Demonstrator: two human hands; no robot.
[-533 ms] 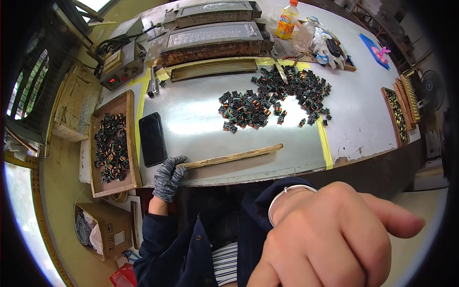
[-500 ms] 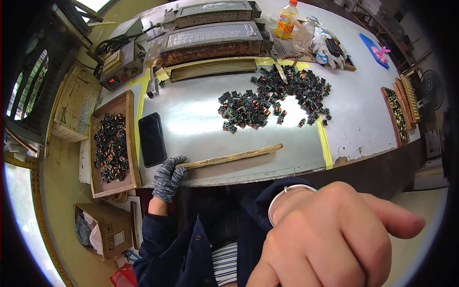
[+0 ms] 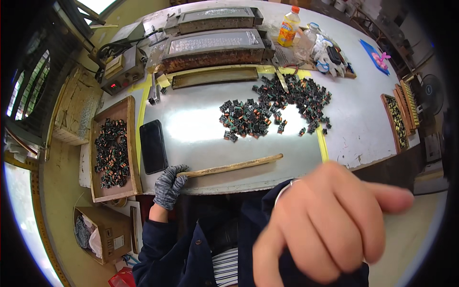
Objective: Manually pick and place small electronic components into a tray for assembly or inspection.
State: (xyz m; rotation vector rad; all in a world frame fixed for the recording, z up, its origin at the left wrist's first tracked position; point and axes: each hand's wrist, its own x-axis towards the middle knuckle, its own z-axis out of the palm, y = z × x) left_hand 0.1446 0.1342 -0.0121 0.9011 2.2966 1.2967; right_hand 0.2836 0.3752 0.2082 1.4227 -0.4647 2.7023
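My left hand point(image 3: 168, 187), in a grey mottled knit glove, is closed on the left end of a narrow wooden strip point(image 3: 234, 164). The strip slants over the table's front edge. My right hand point(image 3: 330, 222) is bare and looms large at the lower right. Its fingers are curled, with one digit sticking out to the right; whatever they may hold is hidden. Beyond the strip, a loose heap of small black components with copper-coloured windings point(image 3: 299, 100) spreads over the metal sheet point(image 3: 191, 148). A dark smartphone point(image 3: 153, 146) lies beside my gloved hand.
At the left, a wooden tray point(image 3: 135, 165) holds more components. Metal troughs point(image 3: 215, 43) and a control box point(image 3: 125, 71) stand at the back. An orange-capped bottle point(image 3: 289, 28), white gloves point(image 3: 330, 57) and a tray of small parts point(image 3: 393, 117) occupy the right side.
The table and everything on it sit slightly lower in the picture. My right hand has shifted a little left and turned. My left hand keeps hold of the strip's end.
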